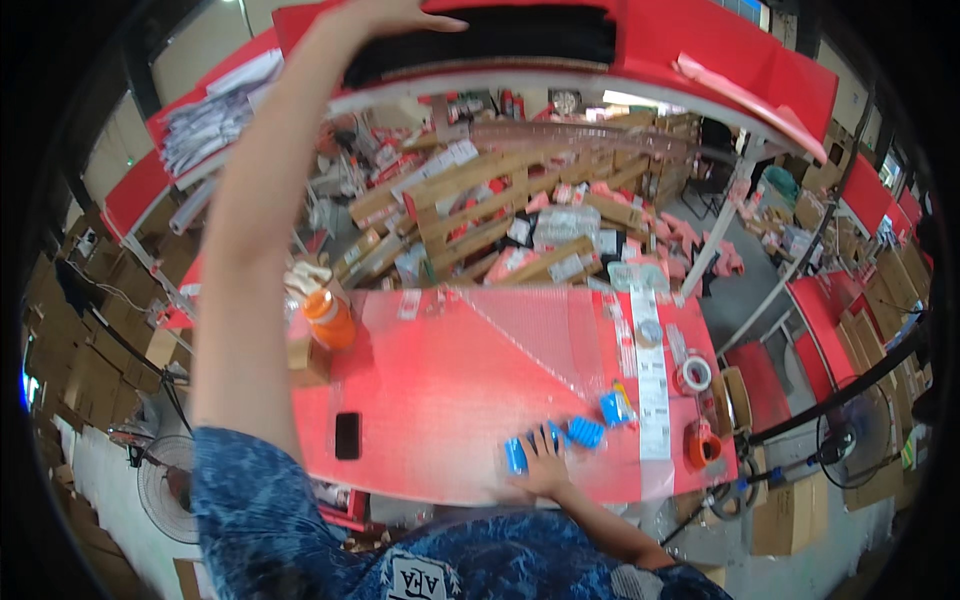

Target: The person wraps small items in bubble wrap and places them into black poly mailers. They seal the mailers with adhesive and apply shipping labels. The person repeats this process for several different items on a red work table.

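My left arm stretches up to the red overhead shelf. There my left hand (394, 16), partly cut off by the top of the view, is at a long black bundle (495, 41); whether its fingers grip it is hidden. Low on the red worktable (420, 375), my right hand (544, 463) lies over a blue packet (516, 454) in clear wrap, fingers curved over it. Two more small blue packets, one (586, 432) close to my fingers and another (616, 409) farther right, lie in a row with it. A black phone (348, 436) rests to the left.
An orange bottle (330, 319) stands by a small carton (309, 361) at the table's left. On the right are a label strip (651, 375), a white tape roll (694, 374) and an orange tape dispenser (703, 448). Wooden pallets (480, 202) and packaging pile up behind. A fan (169, 487) stands left.
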Available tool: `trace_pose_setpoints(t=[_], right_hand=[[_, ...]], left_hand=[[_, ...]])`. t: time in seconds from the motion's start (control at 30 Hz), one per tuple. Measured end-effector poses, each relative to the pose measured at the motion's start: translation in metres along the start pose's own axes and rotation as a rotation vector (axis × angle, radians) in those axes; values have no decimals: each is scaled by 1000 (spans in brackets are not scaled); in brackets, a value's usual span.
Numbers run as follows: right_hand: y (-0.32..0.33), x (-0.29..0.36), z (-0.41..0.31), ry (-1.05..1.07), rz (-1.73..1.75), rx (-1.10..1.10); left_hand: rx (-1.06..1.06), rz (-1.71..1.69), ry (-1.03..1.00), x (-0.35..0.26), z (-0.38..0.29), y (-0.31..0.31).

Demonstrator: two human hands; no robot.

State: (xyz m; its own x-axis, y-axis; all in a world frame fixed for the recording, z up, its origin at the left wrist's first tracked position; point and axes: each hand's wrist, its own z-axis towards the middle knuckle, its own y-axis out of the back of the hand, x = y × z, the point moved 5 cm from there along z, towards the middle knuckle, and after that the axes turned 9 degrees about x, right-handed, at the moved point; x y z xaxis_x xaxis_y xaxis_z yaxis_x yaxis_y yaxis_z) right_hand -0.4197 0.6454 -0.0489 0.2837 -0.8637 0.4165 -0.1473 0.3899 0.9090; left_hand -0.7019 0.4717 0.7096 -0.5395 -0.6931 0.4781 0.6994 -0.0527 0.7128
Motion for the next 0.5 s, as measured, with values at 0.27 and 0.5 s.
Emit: trace_pose_setpoints(t=[0.27, 0.5], right_hand=[[-1, -34, -30, -184, 50, -84], [13, -16, -33, -290, 127, -121]], left_hand=[[8, 106, 61, -98, -130, -72], [1481, -747, 152, -403, -469, -394]])
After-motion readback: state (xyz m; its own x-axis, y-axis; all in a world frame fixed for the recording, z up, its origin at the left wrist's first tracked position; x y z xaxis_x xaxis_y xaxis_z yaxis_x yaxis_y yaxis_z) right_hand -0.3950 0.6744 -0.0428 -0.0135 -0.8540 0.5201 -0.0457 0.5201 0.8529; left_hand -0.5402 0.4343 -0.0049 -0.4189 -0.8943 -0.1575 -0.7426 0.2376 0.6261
